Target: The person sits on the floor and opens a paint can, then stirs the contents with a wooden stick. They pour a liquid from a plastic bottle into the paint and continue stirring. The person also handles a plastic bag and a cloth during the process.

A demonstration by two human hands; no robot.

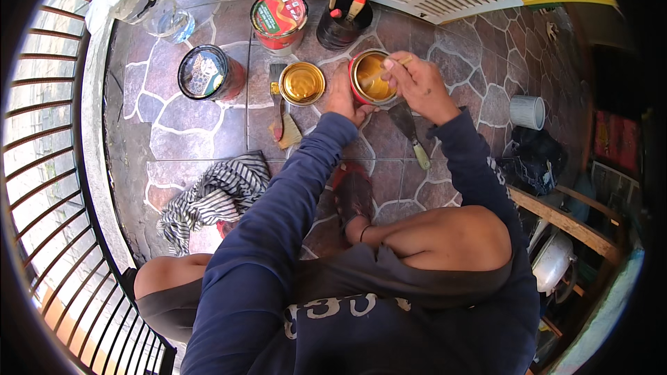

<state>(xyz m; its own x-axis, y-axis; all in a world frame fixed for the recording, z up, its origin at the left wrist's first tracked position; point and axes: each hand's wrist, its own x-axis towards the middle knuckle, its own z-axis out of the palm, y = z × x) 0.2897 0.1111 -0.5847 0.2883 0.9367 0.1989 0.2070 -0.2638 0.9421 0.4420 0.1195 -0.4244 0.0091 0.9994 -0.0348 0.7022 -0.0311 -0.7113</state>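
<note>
Two bare hands meet at a small, round, red-walled metal can (pixel 355 89): the left hand (pixel 342 96) curves around its left side, fingers spread along the wall, while the right hand (pixel 420 87) pinches a thin, pale, wooden-looking stick (pixel 376 78) between thumb and fingers over the mouth. The can stands on the brown, stone-patterned tiled floor (pixel 187 142) between the two grips. Its wall looks stiff and should take a firm squeeze; I cannot judge the fill, so its weight is uncertain, though surely more than the stick's. The gold-toned rim is likely slippery, so the wall under the left palm seems the best hold. The stick is probably light and rigid, perhaps easy to snap, best held by its upper end. Glossy, metallic gold paint (pixel 368 68) shows inside the can. Left of the left grip lies a round, gold-coated metal lid (pixel 302 83); a flat, metal-bladed scraper (pixel 405 125) with a pale green handle lies just nearer the body than the right grip
</note>
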